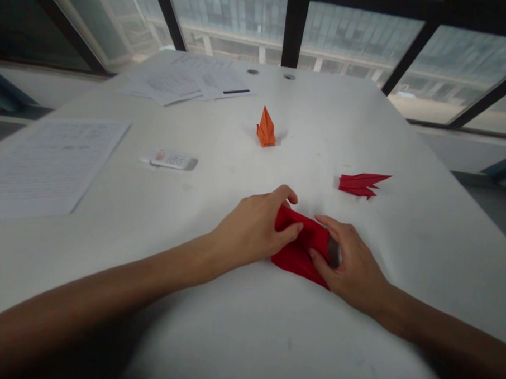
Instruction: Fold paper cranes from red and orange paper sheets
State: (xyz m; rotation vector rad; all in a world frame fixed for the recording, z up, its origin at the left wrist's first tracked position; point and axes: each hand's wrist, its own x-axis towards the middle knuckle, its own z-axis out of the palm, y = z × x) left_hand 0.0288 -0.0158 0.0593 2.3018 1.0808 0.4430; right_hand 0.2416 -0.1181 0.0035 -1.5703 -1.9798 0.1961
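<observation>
A folded sheet of red paper (298, 261) lies low over the white table, between my two hands. My left hand (259, 223) pinches its left end, thumb on top and the other fingers around the far edge. At the right end, my right hand (353, 263) grips the paper between thumb and fingers. A dark grey patch shows inside the right end of the fold. My fingers hide parts of the paper's edges. Beyond my right hand lies a pointed red folded-paper piece (362, 183). An orange origami figure (266, 128) stands farther back.
On the left of the white table (226, 336) lie a white tube (170, 159) and a printed sheet (46, 165). More printed papers (181, 78) overlap at the far edge, near two round cable holes. Dark-framed windows (296, 25) rise behind the table.
</observation>
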